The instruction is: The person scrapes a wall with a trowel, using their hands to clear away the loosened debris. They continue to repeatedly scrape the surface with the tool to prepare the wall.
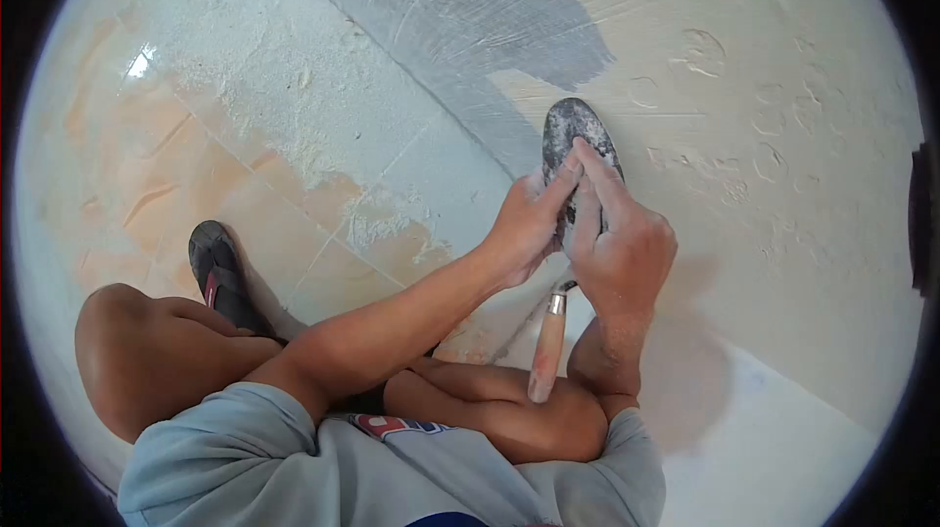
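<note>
A dark trowel blade (565,120), rounded at its tip and smeared with white powder, lies over the pale surface near the middle of the view. My left hand (529,218) grips the blade's left side, thumb on top. Across from it, my right hand (625,233) presses its fingers on the blade from the right. Both hands are dusted white, and their fingertips are close together. Below them, the trowel's wooden handle (548,351) hangs out free, joined by a bent metal neck. The undersides of the fingers are hidden.
A grey patch (490,8) with streaks spreads over the cream wall (764,253), which has raised marks. The tiled floor (235,174) at left bears white powder. My bent legs and a dark shoe (217,267) are at lower left. A dark object (919,218) stands at the right edge.
</note>
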The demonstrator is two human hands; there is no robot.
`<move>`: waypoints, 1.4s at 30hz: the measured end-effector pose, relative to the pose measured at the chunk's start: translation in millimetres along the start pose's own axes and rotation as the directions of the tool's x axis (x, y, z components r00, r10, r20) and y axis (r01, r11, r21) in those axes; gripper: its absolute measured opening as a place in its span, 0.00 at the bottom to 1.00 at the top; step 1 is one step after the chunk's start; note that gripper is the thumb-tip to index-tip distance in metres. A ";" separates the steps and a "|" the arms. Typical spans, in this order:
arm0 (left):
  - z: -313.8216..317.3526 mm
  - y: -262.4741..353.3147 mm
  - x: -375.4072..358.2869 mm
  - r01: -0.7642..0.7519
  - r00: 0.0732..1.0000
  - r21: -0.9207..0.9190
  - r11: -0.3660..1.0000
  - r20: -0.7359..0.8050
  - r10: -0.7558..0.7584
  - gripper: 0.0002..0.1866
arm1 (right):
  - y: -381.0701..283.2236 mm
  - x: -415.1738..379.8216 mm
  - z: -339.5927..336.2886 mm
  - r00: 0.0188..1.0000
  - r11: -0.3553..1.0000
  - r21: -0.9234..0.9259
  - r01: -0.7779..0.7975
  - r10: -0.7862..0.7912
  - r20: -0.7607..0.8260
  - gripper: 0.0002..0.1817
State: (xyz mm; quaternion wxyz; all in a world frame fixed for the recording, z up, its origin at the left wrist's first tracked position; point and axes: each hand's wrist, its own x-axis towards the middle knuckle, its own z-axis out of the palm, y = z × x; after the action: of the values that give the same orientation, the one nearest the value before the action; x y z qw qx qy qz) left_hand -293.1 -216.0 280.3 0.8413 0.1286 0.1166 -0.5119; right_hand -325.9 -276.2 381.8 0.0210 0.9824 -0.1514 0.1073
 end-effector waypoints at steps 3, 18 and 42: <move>5.2 8.4 -0.7 0.066 0.998 -0.001 0.998 0.000 -0.066 0.26 | -16.0 8.7 -13.5 0.996 0.996 0.004 -0.085 0.085 0.036 0.21; 23.5 10.3 -9.3 -0.063 0.993 0.080 0.995 -0.093 0.070 0.26 | -24.2 12.0 -20.5 0.998 0.992 -0.114 -0.050 0.045 -0.047 0.23; 13.4 26.6 -6.5 0.157 0.986 0.230 0.961 0.010 -0.164 0.40 | -36.0 13.7 -25.1 0.976 0.966 -0.180 -0.183 0.200 0.084 0.25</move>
State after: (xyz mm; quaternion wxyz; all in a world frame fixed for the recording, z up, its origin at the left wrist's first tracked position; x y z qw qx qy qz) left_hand -271.4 -203.3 297.6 0.7783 0.2071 0.0550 -0.5902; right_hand -307.4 -244.0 408.9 0.0873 0.9619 -0.2552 0.0454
